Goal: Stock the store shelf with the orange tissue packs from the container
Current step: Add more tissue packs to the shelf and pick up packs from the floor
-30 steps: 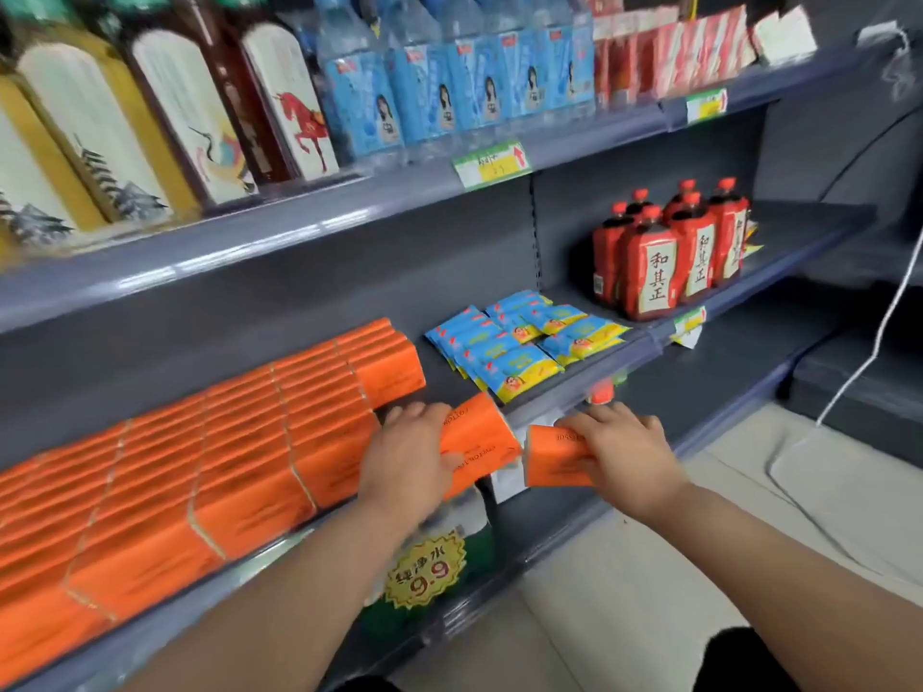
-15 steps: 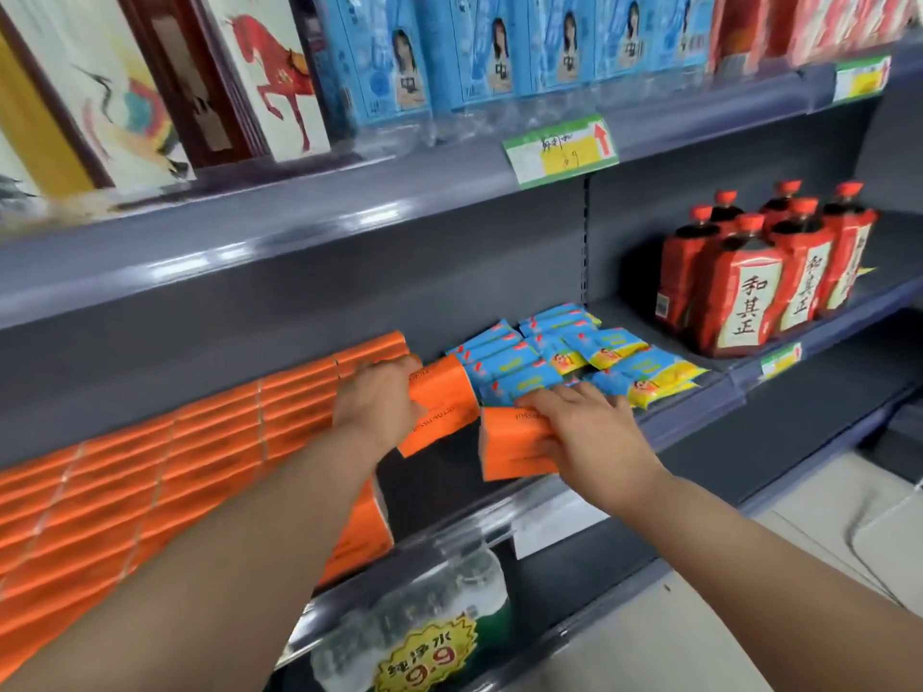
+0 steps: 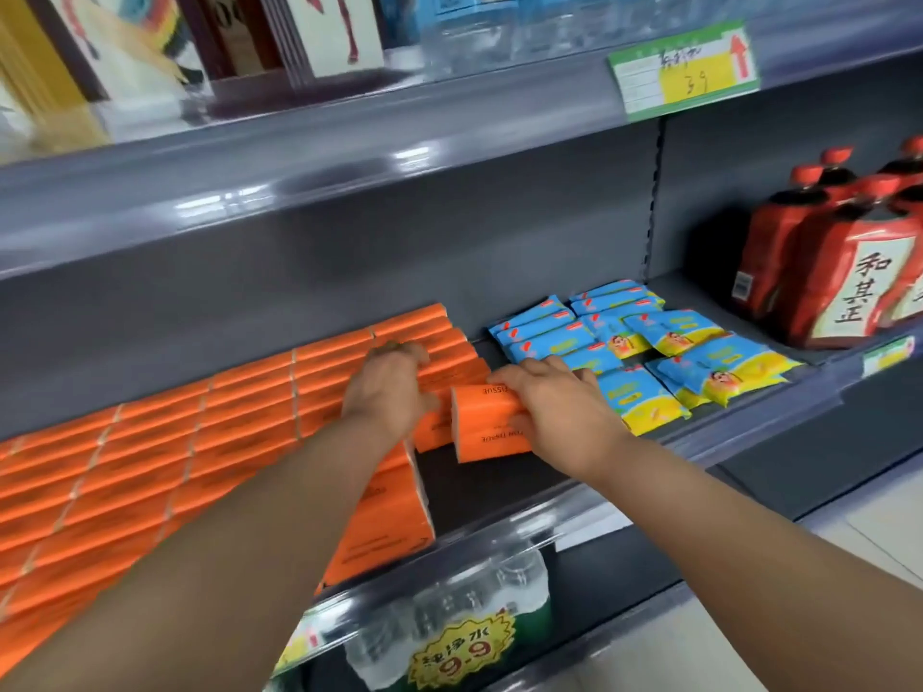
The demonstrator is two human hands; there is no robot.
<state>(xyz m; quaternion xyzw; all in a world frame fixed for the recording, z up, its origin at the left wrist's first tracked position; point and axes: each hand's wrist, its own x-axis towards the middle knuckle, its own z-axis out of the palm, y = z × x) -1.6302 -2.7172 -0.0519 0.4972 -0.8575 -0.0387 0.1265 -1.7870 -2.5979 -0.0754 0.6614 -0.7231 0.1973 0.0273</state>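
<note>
Tissue packs (image 3: 200, 442) in glossy orange film are lying in tight, slanting rows across the left of the grey metal shelf (image 3: 499, 486), their long sides running along it. A bare strip is showing between the rows' right end and the blue packets (image 3: 649, 352). Over that strip the right hand (image 3: 554, 397) is gripping a loose pack (image 3: 487, 432), a soft-cornered brick held lengthwise along the shelf. Just beside it, the left hand (image 3: 387, 387) is curling its fingers over the end pack (image 3: 434, 432) of the rows. The right hand is nearer the gap, I judge. The container is not showing.
</note>
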